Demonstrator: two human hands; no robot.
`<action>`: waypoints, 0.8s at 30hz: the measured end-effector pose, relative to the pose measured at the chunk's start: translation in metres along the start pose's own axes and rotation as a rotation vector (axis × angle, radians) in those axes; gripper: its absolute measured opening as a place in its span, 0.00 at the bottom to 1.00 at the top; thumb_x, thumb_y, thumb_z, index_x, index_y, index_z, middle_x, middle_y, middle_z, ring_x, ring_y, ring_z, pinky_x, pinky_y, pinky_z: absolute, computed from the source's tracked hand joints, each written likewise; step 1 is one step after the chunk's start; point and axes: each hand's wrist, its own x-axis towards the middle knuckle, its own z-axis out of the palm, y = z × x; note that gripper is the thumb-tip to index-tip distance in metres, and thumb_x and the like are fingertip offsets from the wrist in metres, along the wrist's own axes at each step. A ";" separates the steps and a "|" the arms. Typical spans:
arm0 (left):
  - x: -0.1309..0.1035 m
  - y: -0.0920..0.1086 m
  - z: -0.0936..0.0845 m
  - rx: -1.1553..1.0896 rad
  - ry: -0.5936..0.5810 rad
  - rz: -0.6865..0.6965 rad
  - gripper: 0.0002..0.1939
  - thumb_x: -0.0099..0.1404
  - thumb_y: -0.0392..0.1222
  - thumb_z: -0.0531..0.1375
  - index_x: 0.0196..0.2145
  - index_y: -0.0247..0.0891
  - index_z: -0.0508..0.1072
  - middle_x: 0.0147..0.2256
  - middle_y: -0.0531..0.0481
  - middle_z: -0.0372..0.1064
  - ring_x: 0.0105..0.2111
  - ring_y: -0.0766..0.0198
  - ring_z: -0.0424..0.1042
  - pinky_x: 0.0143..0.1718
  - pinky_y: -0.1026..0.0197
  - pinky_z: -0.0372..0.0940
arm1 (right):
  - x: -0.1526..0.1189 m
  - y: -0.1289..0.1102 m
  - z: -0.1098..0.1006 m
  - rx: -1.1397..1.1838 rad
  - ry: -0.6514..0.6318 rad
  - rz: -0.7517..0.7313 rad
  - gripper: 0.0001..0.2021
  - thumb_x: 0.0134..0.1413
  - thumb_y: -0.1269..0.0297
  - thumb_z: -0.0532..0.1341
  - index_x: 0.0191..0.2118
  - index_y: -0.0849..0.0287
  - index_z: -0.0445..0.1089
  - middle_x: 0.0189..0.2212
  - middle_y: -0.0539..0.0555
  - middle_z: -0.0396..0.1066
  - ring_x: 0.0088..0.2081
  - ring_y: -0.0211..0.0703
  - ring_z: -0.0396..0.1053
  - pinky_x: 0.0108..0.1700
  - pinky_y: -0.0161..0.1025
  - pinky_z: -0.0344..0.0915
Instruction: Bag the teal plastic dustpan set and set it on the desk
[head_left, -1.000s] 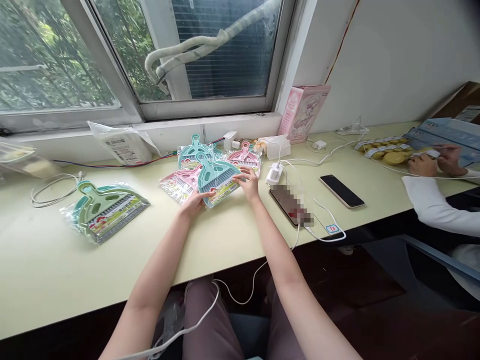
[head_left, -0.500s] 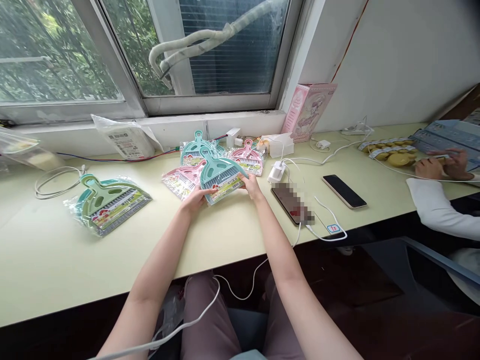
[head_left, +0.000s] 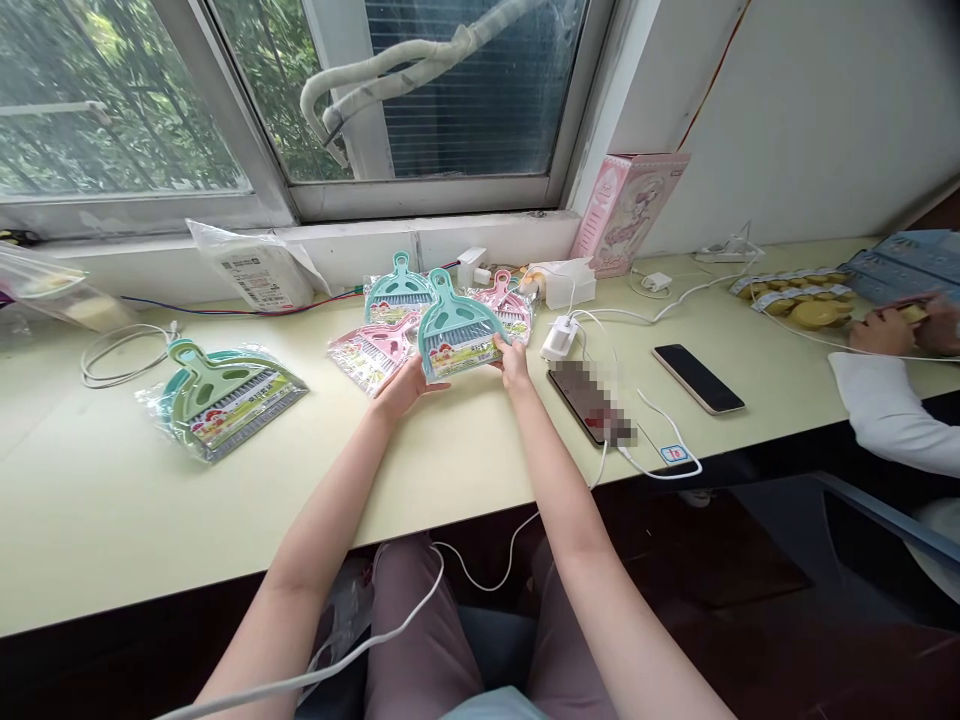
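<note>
A teal dustpan-and-brush set (head_left: 461, 330) in clear wrap, with a printed label along its lower edge, is held up over the table. My right hand (head_left: 512, 362) grips its lower right corner, thumb in front. My left hand (head_left: 405, 390) is at the lower left corner, its thumb stretched out below the edge and apart from the fingers, which are partly hidden. Behind it lie another teal dustpan set (head_left: 397, 288), a pink dustpan set (head_left: 373, 350) to the left and a second pink set (head_left: 508, 305) to the right. Green and teal wrapped sets (head_left: 229, 400) lie overlapped further left.
Two phones (head_left: 589, 400) (head_left: 697, 378) lie to the right, one with a cable. A white charger (head_left: 559, 338), a pink box (head_left: 630, 210) and a white package (head_left: 259, 275) stand near the window. At far right, another person's hands (head_left: 889, 330) work beside yellow items (head_left: 806, 300).
The held teal dustpan set has moved slightly up and right and turned more level. My left thumb has come off its front. The view has shifted a little.
</note>
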 end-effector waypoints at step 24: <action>0.014 -0.015 -0.004 0.047 0.467 0.086 0.21 0.56 0.45 0.67 0.46 0.40 0.68 0.49 0.45 0.71 0.48 0.54 0.73 0.39 0.54 0.76 | -0.005 0.009 0.015 -0.152 -0.103 -0.110 0.18 0.50 0.46 0.61 0.36 0.57 0.68 0.34 0.53 0.73 0.35 0.43 0.72 0.36 0.41 0.73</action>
